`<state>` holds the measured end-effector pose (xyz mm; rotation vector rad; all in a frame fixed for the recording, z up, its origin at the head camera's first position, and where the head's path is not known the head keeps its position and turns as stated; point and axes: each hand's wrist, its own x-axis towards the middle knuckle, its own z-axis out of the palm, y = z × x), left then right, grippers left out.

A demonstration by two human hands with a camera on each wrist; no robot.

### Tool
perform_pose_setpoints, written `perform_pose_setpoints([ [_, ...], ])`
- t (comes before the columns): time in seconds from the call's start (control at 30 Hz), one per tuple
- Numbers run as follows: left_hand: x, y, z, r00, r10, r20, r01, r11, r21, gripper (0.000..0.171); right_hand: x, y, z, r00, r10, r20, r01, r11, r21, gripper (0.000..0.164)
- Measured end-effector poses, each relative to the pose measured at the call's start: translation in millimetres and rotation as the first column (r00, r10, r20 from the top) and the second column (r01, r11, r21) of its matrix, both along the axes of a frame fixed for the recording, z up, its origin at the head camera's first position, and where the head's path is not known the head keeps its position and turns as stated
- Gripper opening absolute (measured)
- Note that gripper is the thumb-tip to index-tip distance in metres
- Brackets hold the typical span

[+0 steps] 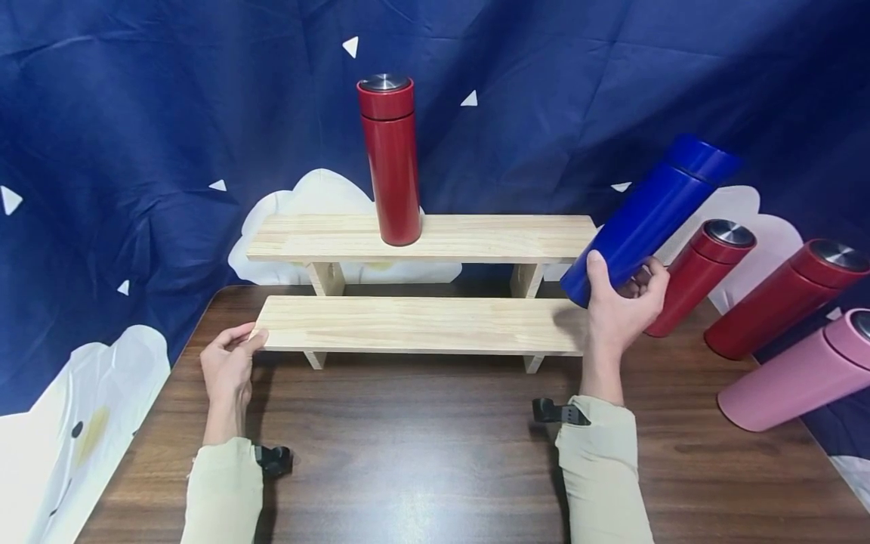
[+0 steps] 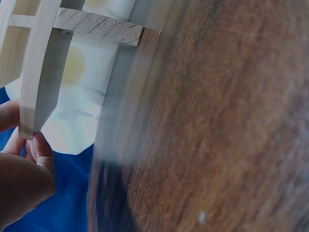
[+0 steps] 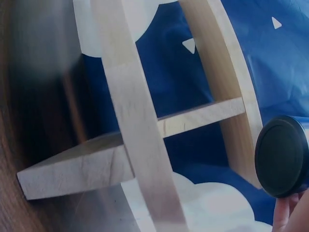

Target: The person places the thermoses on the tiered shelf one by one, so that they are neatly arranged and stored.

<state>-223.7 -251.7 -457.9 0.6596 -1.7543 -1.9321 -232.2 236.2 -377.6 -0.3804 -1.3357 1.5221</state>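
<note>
My right hand (image 1: 621,306) grips a blue thermos bottle (image 1: 649,215) near its base, tilted with the lid up and to the right. It is held up at the right end of a two-tier wooden shelf (image 1: 421,321); the bottle's dark round bottom (image 3: 281,157) shows in the right wrist view. At the lower board's left end, my left hand (image 1: 229,363) pinches the corner, thumb on one face and fingers (image 2: 43,150) on the other. On the upper board (image 1: 489,236) a red thermos bottle (image 1: 390,162) stands upright, left of the middle.
To the right on the brown wooden table (image 1: 421,438) stand two more red bottles (image 1: 703,276) and a pink bottle (image 1: 791,374). A dark blue curtain (image 1: 170,98) with white shapes hangs behind the shelf.
</note>
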Motion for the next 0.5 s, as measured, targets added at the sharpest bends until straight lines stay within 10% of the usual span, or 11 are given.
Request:
perform_pose_setpoints([
  [0.5,0.8,-1,2.3,0.998,-0.008,0.061,0.013,0.997,-0.07,0.035,-8.1,-23,15.7,0.996,0.082,-0.033,-0.079,0.994,0.075,0.056],
])
